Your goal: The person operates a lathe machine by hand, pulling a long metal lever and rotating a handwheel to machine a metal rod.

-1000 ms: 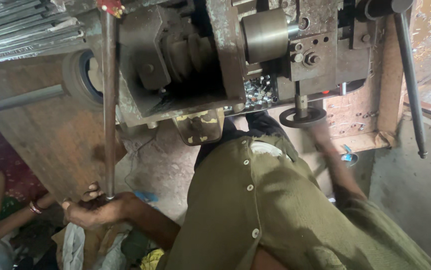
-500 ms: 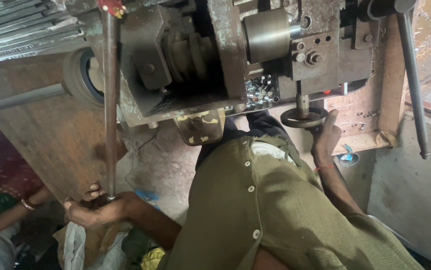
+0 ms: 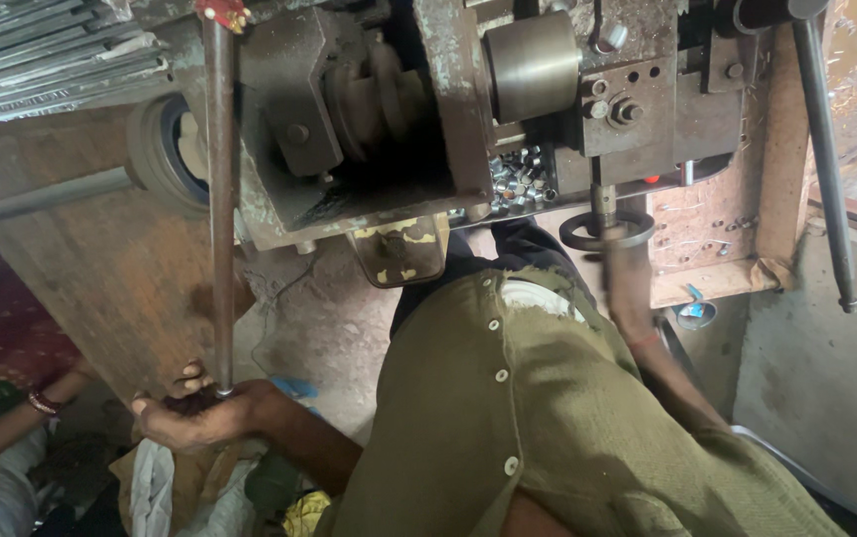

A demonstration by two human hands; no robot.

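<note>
- Long steel rod hangs upright at ten o'clock of the view, its top by a red tip, its bottom end resting in the left hand.
- Left hand sits at eight o'clock, palm cupped under the rod's end, fingers curled loosely round it.
- Another person's arm with a bangle lies at the far nine o'clock edge.
- Heavy grey machine fills twelve o'clock, small metal pieces heaped beneath its drum.
- Right hand, blurred, reaches up to the ring handle at one o'clock; whether it grips, I cannot tell.
</note>
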